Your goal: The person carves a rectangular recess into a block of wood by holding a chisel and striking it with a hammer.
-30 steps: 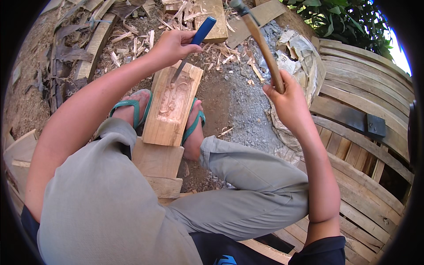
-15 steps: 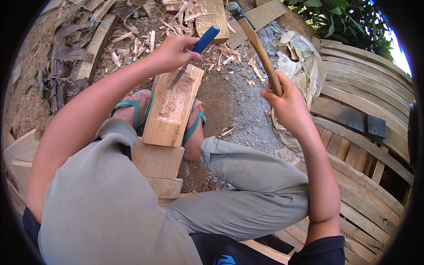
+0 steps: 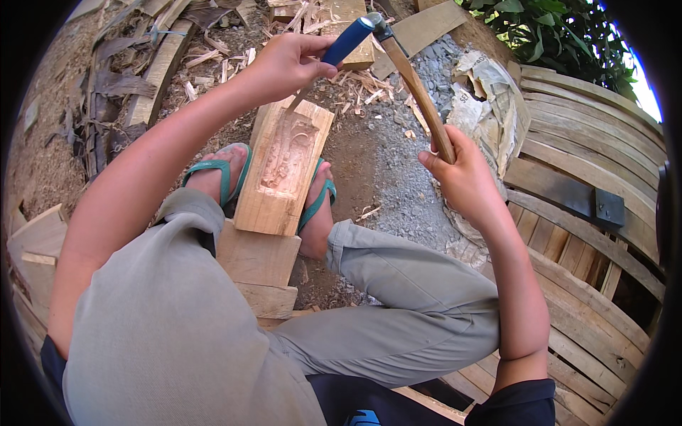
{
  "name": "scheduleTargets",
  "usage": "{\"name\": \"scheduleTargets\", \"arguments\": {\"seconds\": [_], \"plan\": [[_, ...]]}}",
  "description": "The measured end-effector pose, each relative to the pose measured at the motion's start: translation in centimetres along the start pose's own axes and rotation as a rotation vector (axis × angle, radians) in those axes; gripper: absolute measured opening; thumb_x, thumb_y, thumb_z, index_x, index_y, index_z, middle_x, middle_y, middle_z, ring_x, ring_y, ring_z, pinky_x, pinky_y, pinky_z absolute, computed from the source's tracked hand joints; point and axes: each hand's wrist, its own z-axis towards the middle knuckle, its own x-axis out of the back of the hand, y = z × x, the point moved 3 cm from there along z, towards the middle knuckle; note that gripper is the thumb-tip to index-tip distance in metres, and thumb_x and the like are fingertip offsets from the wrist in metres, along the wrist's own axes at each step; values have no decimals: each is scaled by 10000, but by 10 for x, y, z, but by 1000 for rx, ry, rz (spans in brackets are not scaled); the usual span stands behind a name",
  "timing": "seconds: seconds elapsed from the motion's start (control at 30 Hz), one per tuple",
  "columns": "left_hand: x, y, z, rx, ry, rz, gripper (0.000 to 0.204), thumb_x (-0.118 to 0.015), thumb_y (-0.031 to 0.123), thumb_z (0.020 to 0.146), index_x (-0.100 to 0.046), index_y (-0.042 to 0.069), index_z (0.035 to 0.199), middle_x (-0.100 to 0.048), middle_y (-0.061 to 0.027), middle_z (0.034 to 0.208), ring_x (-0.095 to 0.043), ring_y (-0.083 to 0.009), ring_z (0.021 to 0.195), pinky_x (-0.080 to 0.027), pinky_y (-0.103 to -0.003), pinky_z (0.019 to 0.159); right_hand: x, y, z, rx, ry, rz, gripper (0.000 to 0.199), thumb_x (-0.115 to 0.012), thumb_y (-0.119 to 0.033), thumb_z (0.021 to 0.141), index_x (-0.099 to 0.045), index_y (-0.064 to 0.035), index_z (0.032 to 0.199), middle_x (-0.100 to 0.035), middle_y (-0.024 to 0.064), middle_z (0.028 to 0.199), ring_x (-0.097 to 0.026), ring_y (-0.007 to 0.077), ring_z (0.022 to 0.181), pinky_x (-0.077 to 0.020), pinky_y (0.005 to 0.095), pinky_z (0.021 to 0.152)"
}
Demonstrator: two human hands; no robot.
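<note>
A chisel (image 3: 347, 41) with a blue handle is pinched in my left hand (image 3: 290, 65), its blade slanting down to the far end of a wooden block (image 3: 273, 211). The block has a rough rectangular hollow with curled shavings in it, and lies between my feet in green flip-flops. My right hand (image 3: 463, 165) is wrapped round the wooden handle of a hammer (image 3: 419, 89). The hammer's head is right beside the top of the chisel handle; whether they touch I cannot tell.
Beneath the block are wooden boards (image 3: 257, 255). Wood chips (image 3: 366, 92) litter the ground beyond, near another timber block (image 3: 348, 18). Grey gravel (image 3: 405, 192) and a torn sack (image 3: 472, 99) lie to the right, beside slatted planks (image 3: 590, 142). A leafy bush (image 3: 540, 32) stands far right.
My left hand and the chisel have risen away from me, the blade shifting from inside the hollow toward its far end. The hammer's head has come close to the chisel's top.
</note>
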Motion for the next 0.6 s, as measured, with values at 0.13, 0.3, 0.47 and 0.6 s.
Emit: {"name": "scheduleTargets", "arguments": {"seconds": [0.13,0.3,0.47,0.6], "plan": [[-1,-7,0,8,-40,1,453,-739,72,919,-638,32,1359,-753,-49,1109,-703,-120,1016,-558,-305,947,3,-6,-3,-35,17,44,255,-714,-168,945,-570,3,1069,-600,85,862,-556,173,773,-470,352,717],[-9,-14,-4,-38,-5,-48,458,-784,93,883,-678,78,1328,-778,-84,1031,-733,-128,946,-570,-296,855,9,-6,-2,25,53,100,205,-692,-167,979,-504,-90,1002,-444,-50,683,-373,39,493,-269,240,431],[-9,-14,-7,4,-53,-77,504,-799,91,867,-665,97,1352,-775,-71,994,-731,-118,915,-570,-284,834,15,-14,-6,62,108,116,193,-684,-156,984,-505,-84,993,-448,-42,702,-397,54,550,-306,241,483],[-9,-11,-5,2,-56,-77,515,-806,89,859,-663,93,1354,-776,-79,1006,-726,-106,901,-571,-281,820,16,-13,-8,129,170,-63,217,-690,-150,962,-534,-23,1043,-533,84,789,-512,192,720,-433,345,678]]}}
